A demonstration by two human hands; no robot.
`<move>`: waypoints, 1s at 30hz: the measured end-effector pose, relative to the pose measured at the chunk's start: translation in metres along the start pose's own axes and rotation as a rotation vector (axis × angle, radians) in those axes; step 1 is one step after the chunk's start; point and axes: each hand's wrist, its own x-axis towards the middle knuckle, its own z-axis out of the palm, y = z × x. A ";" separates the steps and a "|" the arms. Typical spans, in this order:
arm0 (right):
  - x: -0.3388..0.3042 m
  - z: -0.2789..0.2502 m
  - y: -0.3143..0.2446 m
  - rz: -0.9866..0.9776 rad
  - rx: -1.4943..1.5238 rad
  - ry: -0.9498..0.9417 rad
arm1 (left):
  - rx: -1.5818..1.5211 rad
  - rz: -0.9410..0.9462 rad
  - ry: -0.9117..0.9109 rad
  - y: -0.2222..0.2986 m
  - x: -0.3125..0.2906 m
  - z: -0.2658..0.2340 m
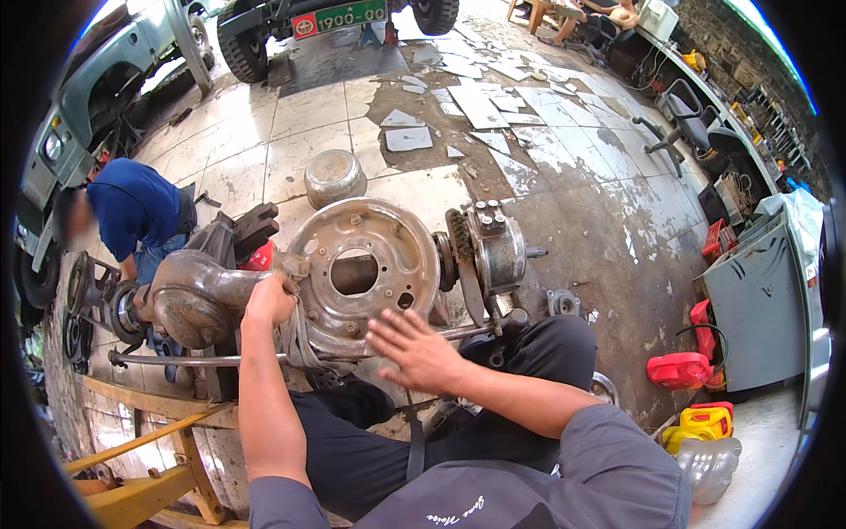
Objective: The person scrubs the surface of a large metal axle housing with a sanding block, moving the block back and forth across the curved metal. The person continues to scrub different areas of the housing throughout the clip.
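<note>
A round brake backing plate (pixel 401 234) with a large centre hole stands in front of me, scuffed and brownish. My left hand (pixel 271 301) is closed at its left edge, gripping a grey rag (pixel 300 339) that hangs down beside the plate. Over the plate's lower right part I hold my right hand (pixel 416 353) with its fingers spread and nothing in it; whether it touches the metal I cannot tell. Left of the plate lies the bulging axle housing (pixel 189 300). A wheel hub (pixel 498 251) with studs on top sits to the right.
A long steel rod (pixel 194 361) runs across in front of my legs. Behind the plate rests a round metal drum (pixel 335 176). A co-worker in blue (pixel 137 207) bends down at the left. Yellow frame (pixel 150 489) lower left; red jerrycan (pixel 679 370) and grey cabinet (pixel 762 304) right.
</note>
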 end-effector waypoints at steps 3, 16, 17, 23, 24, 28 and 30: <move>0.012 -0.003 0.037 0.315 -0.052 0.144 | -0.002 -0.022 -0.005 0.004 -0.003 -0.001; 0.000 -0.001 0.024 0.126 -0.053 0.109 | 0.044 0.068 0.014 -0.004 0.003 0.002; 0.004 -0.003 0.030 0.141 -0.044 0.105 | 0.047 0.071 0.011 -0.006 0.002 0.003; 0.000 0.001 0.025 0.089 -0.048 0.054 | 0.031 0.063 0.004 -0.003 0.004 0.002; 0.006 0.002 0.035 0.183 -0.119 0.103 | 0.027 0.066 -0.001 -0.005 0.003 0.003; 0.015 -0.002 0.038 0.309 -0.159 0.167 | 0.029 0.042 -0.014 -0.002 0.003 0.002; 0.007 -0.003 0.029 0.176 -0.140 0.061 | 0.023 0.055 -0.010 -0.004 0.004 0.003</move>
